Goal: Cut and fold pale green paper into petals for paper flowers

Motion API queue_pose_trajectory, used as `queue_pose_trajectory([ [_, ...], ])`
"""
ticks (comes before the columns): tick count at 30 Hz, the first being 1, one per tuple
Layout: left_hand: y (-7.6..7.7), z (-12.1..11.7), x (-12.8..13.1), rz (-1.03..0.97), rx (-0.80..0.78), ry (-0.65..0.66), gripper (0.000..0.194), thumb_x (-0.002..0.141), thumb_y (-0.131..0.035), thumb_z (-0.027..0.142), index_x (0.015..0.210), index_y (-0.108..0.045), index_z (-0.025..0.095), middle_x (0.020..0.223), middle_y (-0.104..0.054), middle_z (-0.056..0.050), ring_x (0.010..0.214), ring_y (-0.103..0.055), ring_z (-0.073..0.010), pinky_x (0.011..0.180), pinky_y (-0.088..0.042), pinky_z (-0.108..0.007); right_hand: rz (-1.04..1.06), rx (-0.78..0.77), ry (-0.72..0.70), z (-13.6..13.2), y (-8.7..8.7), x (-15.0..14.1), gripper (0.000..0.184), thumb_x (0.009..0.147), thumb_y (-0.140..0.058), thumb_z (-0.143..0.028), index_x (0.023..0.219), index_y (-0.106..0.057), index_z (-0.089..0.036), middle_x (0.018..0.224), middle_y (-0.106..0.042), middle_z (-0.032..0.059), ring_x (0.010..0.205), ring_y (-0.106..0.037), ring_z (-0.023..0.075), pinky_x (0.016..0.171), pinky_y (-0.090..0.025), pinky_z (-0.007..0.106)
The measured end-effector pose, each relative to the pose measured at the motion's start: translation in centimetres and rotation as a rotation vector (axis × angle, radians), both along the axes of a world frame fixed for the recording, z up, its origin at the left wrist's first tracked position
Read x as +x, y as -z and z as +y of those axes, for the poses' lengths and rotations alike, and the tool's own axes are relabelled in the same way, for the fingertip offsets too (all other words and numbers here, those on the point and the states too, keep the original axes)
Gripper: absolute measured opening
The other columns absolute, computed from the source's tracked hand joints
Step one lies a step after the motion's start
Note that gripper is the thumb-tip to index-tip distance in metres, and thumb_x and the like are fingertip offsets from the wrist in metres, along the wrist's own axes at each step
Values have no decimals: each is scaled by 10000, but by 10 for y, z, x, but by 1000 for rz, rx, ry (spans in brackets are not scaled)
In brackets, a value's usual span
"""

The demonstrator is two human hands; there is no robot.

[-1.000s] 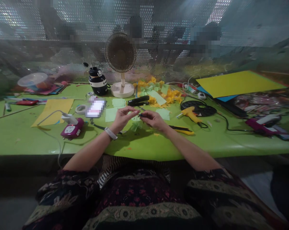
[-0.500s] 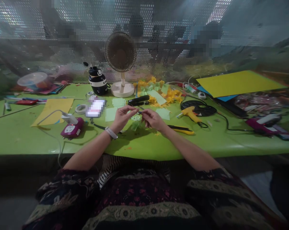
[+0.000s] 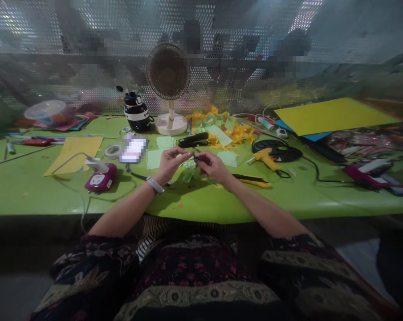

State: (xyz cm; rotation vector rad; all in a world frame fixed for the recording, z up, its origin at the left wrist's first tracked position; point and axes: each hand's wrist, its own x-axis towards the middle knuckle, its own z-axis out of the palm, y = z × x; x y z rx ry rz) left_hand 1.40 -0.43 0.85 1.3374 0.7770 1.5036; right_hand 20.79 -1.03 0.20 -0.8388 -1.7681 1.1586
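Observation:
Over the middle of the green table, my left hand [image 3: 171,165] and my right hand [image 3: 213,167] meet almost fingertip to fingertip. The right fingers are closed in a pinch on a small dark thing [image 3: 196,158], too small to name. My left thumb and forefinger are pinched together beside it; what they hold is too small to make out. Just below the fingertips are pale green paper pieces [image 3: 189,174]. Green paper squares [image 3: 153,159] lie behind the left hand, and a black stapler [image 3: 193,140] is behind both. A yellow utility knife [image 3: 254,180] lies by the right wrist.
A fan [image 3: 171,125] and a dark bottle [image 3: 136,117] stand at the back, beside a heap of yellow and green paper cutouts [image 3: 243,132]. To the right lies a yellow glue gun [image 3: 268,159]; on the left are a purple power socket [image 3: 101,179], tape [image 3: 113,152] and a phone [image 3: 132,150].
Both hands stay in nearly the same place. The right fingertips have shifted very slightly, and the small dark thing with them.

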Motion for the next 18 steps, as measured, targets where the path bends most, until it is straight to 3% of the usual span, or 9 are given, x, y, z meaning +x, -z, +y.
queue_pose_trajectory([
  [10,2,2,0,89,91,-19,315,654,-899,475,739,-780,196,807,-759,-51,774,-675,-168,787,-525,-336,-16,3,-39,7,1,5,414,894,-651,-593,1022,-614,-201,692,-592,-42,444,-490,70,409,-420,212],
  [18,3,2,1,32,29,-26,372,595,-931,473,667,-715,178,730,-725,-21,703,-659,-145,742,-533,-320,9,61,21,4,6,0,375,848,-741,-507,1036,-602,-214,733,-596,-38,569,-549,102,520,-517,241],
])
